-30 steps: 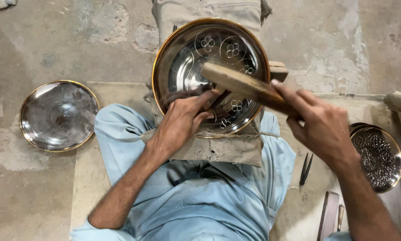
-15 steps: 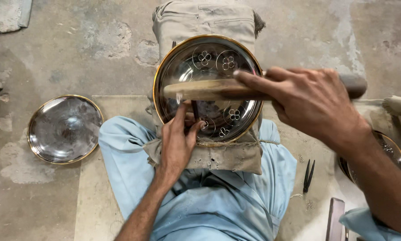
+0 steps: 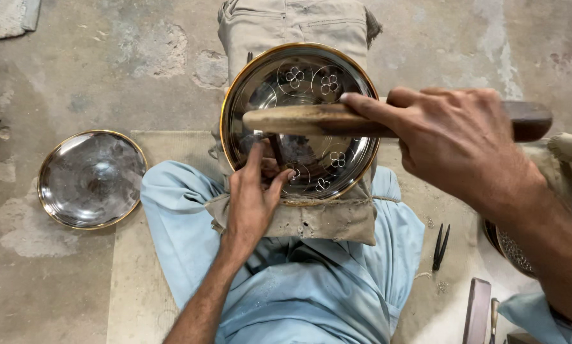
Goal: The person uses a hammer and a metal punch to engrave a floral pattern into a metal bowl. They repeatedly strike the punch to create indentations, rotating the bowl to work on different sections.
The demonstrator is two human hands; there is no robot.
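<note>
Engraved plate (image 3: 311, 83): several flower motifs cut, bare steel remaining. Your left hand (image 3: 254, 197) pinches the chisel (image 3: 276, 151); your right hand (image 3: 455, 143) grips the wooden mallet (image 3: 311, 119).

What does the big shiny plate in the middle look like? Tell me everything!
The plate is round, silvery and mirror-bright, apparently metal, with a gold-coloured rim. Small flower patterns inside circles run around its inner surface. It lies face up on a cloth-covered block. The left hand holds a thin tool against it; the right hand holds a wooden mallet above.
</note>
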